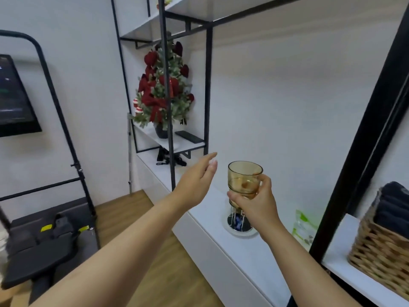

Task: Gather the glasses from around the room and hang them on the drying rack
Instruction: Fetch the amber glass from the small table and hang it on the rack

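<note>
White wall fills the back, a black metal shelf frame (207,85) standing against it with white boards at several heights. Below it runs a long white counter (212,238), wood floor (155,251) in front. Far left a dark screen (13,98) hangs on the wall, a black tube stand (62,120) beside it, and a dark case or bag (44,240) sits on the floor under that — details blurry.

On a shelf board stands a small decorated tree (164,85) with red bows in a dark pot, a flat black remote-like thing (190,136) just beside the pot. Lower right, a wicker basket (380,255) holds dark folded towels (391,209); a green and white packet (304,227) leans near the frame post.

Both bare forearms reach in from the bottom. Left hand (197,178) is spread flat with nothing in it, fingers extended, hovering near the glass but not touching it. Right hand (254,200) is wrapped around the lower part of an amber glass (244,178) — upright, mouth up, lifted off the counter, nothing visible inside. Directly under the glass a round white-rimmed disc (240,224) lies on the counter with thin metal wires rising from it; what it is I cannot tell.
</note>
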A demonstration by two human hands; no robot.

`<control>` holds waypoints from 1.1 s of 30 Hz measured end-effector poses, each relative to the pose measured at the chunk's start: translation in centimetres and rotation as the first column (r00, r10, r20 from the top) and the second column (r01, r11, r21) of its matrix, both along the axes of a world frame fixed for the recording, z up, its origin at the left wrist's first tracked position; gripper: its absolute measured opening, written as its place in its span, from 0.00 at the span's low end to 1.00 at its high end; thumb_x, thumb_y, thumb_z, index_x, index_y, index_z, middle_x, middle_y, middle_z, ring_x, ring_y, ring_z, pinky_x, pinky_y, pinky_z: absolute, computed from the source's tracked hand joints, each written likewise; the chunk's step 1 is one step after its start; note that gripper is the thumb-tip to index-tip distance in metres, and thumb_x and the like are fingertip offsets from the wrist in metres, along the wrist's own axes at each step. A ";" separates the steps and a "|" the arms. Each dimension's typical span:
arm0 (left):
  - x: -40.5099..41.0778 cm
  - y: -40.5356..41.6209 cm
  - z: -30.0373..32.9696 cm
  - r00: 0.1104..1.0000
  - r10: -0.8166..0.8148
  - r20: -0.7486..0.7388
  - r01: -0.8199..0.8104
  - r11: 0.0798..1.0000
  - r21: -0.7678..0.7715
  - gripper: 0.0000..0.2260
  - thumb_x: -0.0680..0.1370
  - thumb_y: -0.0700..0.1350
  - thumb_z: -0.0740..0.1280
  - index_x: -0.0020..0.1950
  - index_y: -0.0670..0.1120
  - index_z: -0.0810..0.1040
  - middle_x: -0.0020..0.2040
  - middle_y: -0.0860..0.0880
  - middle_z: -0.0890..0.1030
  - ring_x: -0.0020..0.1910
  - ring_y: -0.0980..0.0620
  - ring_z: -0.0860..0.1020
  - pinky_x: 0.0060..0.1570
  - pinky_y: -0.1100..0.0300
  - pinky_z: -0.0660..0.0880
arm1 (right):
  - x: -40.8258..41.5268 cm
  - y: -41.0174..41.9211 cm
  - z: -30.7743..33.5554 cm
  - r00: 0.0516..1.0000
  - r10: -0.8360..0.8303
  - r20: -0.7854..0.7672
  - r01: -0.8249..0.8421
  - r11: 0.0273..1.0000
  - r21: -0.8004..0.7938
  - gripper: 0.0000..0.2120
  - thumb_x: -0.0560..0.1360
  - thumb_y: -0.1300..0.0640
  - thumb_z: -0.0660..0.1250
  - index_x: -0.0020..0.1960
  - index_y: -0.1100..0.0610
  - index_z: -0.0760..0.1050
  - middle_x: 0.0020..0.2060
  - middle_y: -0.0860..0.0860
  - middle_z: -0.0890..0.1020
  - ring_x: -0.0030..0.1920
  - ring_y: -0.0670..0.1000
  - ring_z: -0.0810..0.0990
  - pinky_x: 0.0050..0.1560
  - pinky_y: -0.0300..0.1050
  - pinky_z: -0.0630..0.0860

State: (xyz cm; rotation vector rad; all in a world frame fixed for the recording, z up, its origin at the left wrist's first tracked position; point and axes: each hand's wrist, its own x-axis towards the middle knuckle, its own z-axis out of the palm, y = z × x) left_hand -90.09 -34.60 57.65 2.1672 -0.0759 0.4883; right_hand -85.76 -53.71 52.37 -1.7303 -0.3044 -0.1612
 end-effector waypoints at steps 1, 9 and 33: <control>1.9 0.0 0.6 1.000 -0.023 0.003 0.023 1.000 -0.005 0.26 0.81 0.69 0.53 0.78 0.63 0.63 0.70 0.57 0.75 0.66 0.59 0.73 0.58 0.65 0.68 | 1.6 0.7 0.1 1.000 -0.008 -0.007 0.008 1.000 0.013 0.40 0.64 0.46 0.84 0.66 0.39 0.63 0.58 0.43 0.81 0.54 0.44 0.83 0.47 0.38 0.77; 17.0 -1.1 1.2 0.983 -0.138 -0.124 0.145 0.988 0.050 0.46 0.67 0.75 0.69 0.79 0.69 0.51 0.77 0.52 0.67 0.74 0.50 0.69 0.69 0.46 0.70 | 14.1 4.3 -1.3 1.000 0.019 -0.025 -0.017 0.996 0.089 0.29 0.73 0.52 0.81 0.65 0.44 0.66 0.52 0.48 0.85 0.44 0.41 0.86 0.39 0.33 0.79; 42.9 1.2 3.5 0.949 -0.313 -0.035 0.308 0.946 -0.101 0.45 0.62 0.70 0.78 0.74 0.70 0.59 0.62 0.59 0.74 0.54 0.58 0.80 0.55 0.52 0.79 | 37.4 6.2 -2.3 0.896 0.411 -0.171 -0.067 0.503 0.862 0.31 0.80 0.33 0.66 0.77 0.49 0.73 0.72 0.61 0.78 0.71 0.65 0.77 0.62 0.60 0.79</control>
